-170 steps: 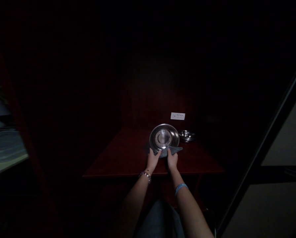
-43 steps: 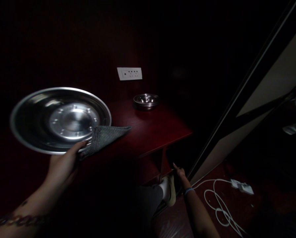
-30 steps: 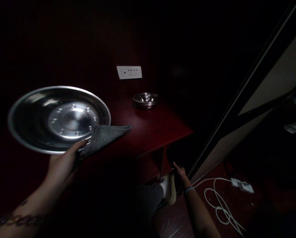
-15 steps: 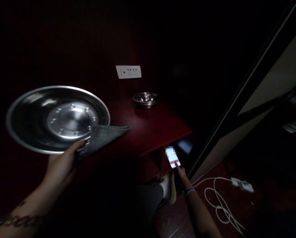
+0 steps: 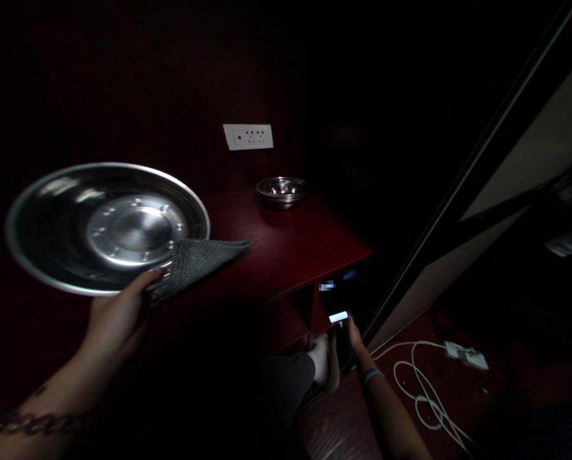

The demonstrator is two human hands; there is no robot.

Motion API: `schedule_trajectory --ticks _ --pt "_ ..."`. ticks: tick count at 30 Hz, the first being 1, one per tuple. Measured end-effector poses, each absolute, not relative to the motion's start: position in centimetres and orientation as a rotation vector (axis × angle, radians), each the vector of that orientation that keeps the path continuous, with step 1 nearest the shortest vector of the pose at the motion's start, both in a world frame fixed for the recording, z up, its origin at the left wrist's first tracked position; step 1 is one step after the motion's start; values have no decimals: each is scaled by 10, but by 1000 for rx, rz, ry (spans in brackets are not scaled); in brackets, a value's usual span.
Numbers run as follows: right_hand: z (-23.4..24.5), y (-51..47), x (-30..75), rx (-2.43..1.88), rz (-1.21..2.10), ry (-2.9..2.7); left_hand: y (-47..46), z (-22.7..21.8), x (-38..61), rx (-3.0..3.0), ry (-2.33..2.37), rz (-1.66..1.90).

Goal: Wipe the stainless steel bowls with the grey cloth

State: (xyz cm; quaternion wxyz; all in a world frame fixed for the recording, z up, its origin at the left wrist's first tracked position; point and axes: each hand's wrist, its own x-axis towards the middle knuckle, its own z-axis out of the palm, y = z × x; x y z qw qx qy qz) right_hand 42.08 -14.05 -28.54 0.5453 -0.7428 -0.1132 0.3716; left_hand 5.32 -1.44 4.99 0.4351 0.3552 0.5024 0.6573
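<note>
My left hand (image 5: 116, 319) grips the near rim of a wide stainless steel basin (image 5: 133, 230), its thumb over the edge. A grey-green cloth (image 5: 195, 259) is pinched in the same hand and drapes over the basin's right side, with its pointed end sticking out to the right. Low down, in front of the shelf, my right hand (image 5: 353, 333) is closed at the bottom corner of a phone (image 5: 338, 317). Most of the phone's screen is dark, with one bright strip near its lower end. The fingers behind the phone are hidden.
Stacked steel bowls (image 5: 281, 191) stand on the dark red shelf (image 5: 315, 246), below a white wall socket (image 5: 248, 137). A white cable (image 5: 422, 383) and a power strip (image 5: 465, 354) lie on the floor at right. A foot (image 5: 331, 364) shows under the shelf.
The phone's screen has gone from a bright page with a red button to mostly dark. My right thumb has moved off the screen toward its edge. The basin has shifted slightly left.
</note>
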Motion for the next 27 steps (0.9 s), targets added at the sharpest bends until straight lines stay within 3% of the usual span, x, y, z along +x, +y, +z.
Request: schedule_trajectory --ticks 7,16,27 --pt "-303 -143 431 -1598 999 -175 -17 53 56 894 1309 1604" --pt "-291 -143 428 -1740 996 -198 -20 56 57 899 1323 1580" --pt "-308 -145 425 -1919 700 -337 -17 51 57 887 1244 1649"
